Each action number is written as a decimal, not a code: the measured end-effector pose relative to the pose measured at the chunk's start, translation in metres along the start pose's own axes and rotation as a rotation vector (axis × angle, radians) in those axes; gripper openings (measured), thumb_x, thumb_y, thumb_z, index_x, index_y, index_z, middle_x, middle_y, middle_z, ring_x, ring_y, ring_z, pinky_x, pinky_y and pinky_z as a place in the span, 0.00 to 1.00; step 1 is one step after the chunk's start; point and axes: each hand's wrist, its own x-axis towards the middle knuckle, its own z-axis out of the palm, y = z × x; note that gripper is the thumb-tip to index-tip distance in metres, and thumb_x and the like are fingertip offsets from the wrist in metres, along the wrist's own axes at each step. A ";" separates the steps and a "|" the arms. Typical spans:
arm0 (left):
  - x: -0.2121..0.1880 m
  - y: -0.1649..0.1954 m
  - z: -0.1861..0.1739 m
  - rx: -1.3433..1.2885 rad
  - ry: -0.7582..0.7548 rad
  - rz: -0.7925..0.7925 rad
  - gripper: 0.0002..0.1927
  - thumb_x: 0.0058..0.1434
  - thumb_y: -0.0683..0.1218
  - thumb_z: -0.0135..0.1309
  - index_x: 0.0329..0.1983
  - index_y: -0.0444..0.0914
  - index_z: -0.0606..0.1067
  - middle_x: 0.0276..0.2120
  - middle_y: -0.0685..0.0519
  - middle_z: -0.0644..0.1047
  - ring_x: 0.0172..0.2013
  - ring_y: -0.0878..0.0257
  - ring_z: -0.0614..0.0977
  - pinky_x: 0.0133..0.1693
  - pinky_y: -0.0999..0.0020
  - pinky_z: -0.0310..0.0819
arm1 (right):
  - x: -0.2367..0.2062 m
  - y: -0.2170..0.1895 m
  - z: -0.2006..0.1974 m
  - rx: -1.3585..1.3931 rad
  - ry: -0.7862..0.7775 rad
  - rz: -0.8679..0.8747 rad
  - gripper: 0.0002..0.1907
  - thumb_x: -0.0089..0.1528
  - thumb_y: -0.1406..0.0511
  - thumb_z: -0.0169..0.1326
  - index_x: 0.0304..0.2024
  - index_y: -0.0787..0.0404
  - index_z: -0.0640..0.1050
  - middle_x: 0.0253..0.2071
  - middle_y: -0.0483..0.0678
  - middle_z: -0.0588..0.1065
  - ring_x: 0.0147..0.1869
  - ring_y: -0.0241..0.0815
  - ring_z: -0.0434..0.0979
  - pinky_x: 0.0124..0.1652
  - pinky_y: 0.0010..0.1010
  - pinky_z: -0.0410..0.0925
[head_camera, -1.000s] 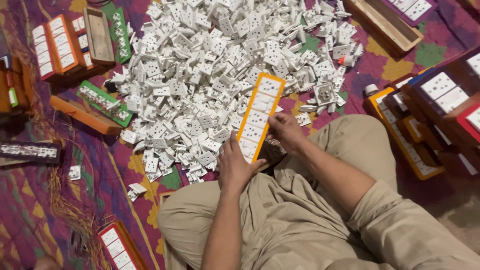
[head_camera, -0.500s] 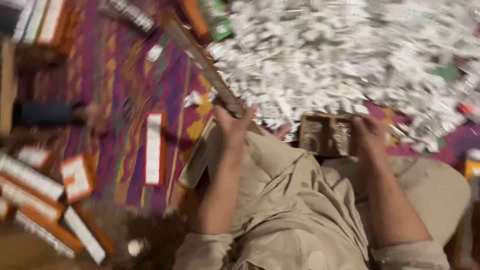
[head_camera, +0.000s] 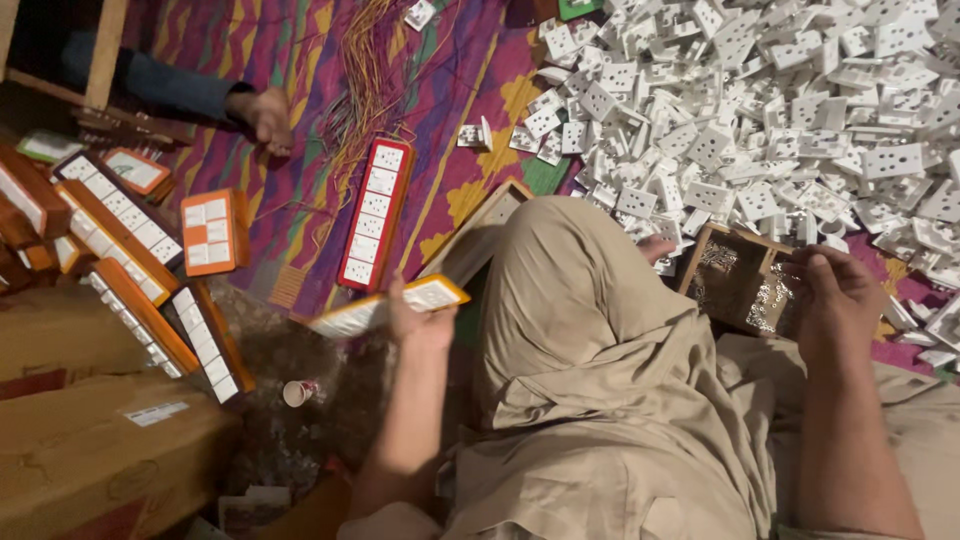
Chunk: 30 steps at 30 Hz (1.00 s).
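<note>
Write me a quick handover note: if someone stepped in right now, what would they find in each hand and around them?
Left hand: holds a long orange-edged switch board, out over the floor.
Right hand: fingers at the small wooden box of screws by the knee.
Pile of white socket parts lies ahead on the patterned cloth.
One fitted board lies on the cloth; more boards are stacked at the left.
Loose wires lie beyond.

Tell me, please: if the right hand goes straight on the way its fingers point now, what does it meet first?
The right hand points left, fingertips already at the small wooden box of shiny metal bits. It would probably meet that box's rim or contents first, though depth is unclear.
</note>
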 end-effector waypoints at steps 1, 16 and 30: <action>0.009 -0.011 -0.001 -0.016 -0.029 -0.024 0.33 0.63 0.65 0.51 0.63 0.42 0.72 0.62 0.49 0.75 0.62 0.51 0.74 0.64 0.42 0.58 | 0.001 0.002 -0.003 -0.001 -0.002 0.000 0.06 0.75 0.70 0.51 0.52 0.64 0.78 0.48 0.47 0.79 0.47 0.36 0.80 0.50 0.27 0.73; 0.017 0.037 -0.006 1.247 -0.263 0.867 0.43 0.52 0.51 0.70 0.69 0.39 0.67 0.60 0.46 0.73 0.61 0.51 0.74 0.62 0.55 0.70 | 0.002 0.016 -0.024 -0.147 0.057 -0.007 0.08 0.75 0.70 0.52 0.55 0.66 0.78 0.48 0.46 0.79 0.47 0.34 0.78 0.49 0.24 0.72; 0.018 0.039 -0.003 2.196 -0.404 0.750 0.46 0.38 0.50 0.76 0.62 0.40 0.70 0.53 0.43 0.79 0.55 0.45 0.78 0.53 0.52 0.75 | -0.002 0.025 -0.026 -0.516 0.031 0.003 0.11 0.74 0.67 0.54 0.55 0.68 0.78 0.43 0.46 0.78 0.43 0.31 0.75 0.42 0.23 0.68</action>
